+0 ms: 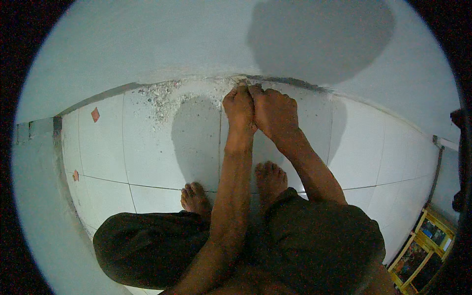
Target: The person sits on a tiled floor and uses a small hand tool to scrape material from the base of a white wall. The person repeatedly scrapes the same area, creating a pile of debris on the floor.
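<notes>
My left hand [239, 105] and my right hand [274, 108] are side by side at the foot of the pale wall [147, 40], touching or nearly so. The fingers of both are curled downward at the joint between wall and floor. A small pale piece or patch [240, 79] shows just beyond the left fingertips; whether it is held cannot be told. Nothing is plainly visible inside the right hand. Rough dark mortar or dirt [291, 81] runs along the wall base to the right. Grey and white crumbs [162, 101] lie scattered on the white floor tiles [155, 166] to the left.
A reddish flat chip [95, 114] and a smaller one [76, 175] lie on the tiles at left. My bare feet [195, 199] are below my hands. Walls stand on both sides. A yellow-framed rack [424, 247] with assorted things is at the lower right.
</notes>
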A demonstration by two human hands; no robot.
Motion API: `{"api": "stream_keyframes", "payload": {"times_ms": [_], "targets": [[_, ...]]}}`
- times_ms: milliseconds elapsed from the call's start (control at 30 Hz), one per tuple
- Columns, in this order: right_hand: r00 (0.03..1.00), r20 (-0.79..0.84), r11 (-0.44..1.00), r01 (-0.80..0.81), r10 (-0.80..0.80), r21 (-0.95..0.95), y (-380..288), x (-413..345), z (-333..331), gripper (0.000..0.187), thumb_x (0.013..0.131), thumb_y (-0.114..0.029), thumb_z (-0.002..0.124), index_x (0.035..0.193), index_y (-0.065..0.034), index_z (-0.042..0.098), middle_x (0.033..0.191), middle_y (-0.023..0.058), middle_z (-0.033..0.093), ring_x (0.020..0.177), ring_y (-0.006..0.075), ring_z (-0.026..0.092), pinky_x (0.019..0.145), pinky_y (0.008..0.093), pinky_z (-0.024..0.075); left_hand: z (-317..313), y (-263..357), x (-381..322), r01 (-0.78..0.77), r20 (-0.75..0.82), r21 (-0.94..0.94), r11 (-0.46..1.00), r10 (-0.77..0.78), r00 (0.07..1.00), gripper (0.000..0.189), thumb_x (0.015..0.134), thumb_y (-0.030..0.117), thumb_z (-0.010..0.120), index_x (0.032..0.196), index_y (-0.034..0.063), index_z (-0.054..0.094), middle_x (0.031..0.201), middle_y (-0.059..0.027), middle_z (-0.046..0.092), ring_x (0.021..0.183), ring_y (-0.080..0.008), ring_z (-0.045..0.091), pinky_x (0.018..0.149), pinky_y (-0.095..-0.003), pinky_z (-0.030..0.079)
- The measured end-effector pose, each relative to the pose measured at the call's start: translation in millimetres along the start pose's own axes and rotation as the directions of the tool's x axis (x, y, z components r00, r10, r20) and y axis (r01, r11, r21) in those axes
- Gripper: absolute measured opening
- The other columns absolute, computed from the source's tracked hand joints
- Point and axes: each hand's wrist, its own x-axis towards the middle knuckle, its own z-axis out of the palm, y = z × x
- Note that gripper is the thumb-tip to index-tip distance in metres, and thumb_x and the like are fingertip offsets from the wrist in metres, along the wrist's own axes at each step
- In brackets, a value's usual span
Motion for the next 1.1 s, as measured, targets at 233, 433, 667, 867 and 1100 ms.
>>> {"api": "stream_keyframes", "payload": {"times_ms": [233,433,667,867,1100], "targets": [[0.998,-0.030,0.998,0.060,-0.060,-0.007,5.2,-1.4,-6.9,0.025,0.089,-0.024,0.061,0.106,-0.0069,0.066,0.085,0.0191,0.072,0.081,0.0382,0.071,0.070,0.0513,0.0574,7.0,10.9,-9.1,0.144,-0.001,-0.189,0.971,-0.147,0.989,0.021,0.100,0.012,0.053,0.091,-0.0040,0.062,0.078,-0.0062,0.061,0.066,-0.0164,0.054,0.061,-0.0338,0.047],[0.991,-0.016,0.991,0.132,-0.133,-0.026,-0.1,13.4,-10.1,0.026,0.096,-0.025,0.051,0.106,-0.0047,0.065,0.086,0.0194,0.072,0.080,0.0359,0.073,0.067,0.0510,0.0586,0.2,-1.8,25.0,0.032,0.095,0.380,0.924,-0.073,0.993,0.022,0.101,0.011,0.051,0.095,-0.0041,0.064,0.086,-0.0109,0.066,0.072,-0.0193,0.061,0.065,-0.0332,0.051],[1.000,0.000,0.999,-0.010,0.010,-0.052,3.0,0.5,2.8,0.028,0.094,-0.026,0.056,0.115,-0.0084,0.061,0.092,0.0184,0.072,0.083,0.0378,0.072,0.071,0.0500,0.0577,2.1,-4.4,-10.3,0.196,0.069,-0.485,0.852,-0.186,0.980,0.024,0.100,0.014,0.050,0.094,-0.0044,0.065,0.088,-0.0129,0.068,0.077,-0.0202,0.063,0.067,-0.0324,0.051],[0.999,0.023,0.997,0.051,-0.049,-0.053,1.4,3.9,2.6,0.027,0.093,-0.023,0.058,0.115,-0.0080,0.061,0.090,0.0194,0.071,0.079,0.0376,0.071,0.069,0.0497,0.0574,3.8,19.3,-10.5,0.230,0.059,-0.471,0.851,-0.229,0.972,0.022,0.098,0.010,0.048,0.083,0.0000,0.060,0.079,-0.0091,0.063,0.069,-0.0183,0.059,0.059,-0.0338,0.049],[0.999,-0.011,0.999,0.047,-0.047,0.003,-0.7,7.6,7.8,0.026,0.091,-0.020,0.058,0.113,-0.0063,0.062,0.089,0.0198,0.071,0.084,0.0389,0.071,0.073,0.0508,0.0568,-2.9,13.4,-7.3,0.289,0.039,-0.279,0.916,-0.290,0.956,0.019,0.099,0.014,0.049,0.090,0.0016,0.061,0.082,-0.0099,0.065,0.071,-0.0200,0.060,0.063,-0.0351,0.050]]}}
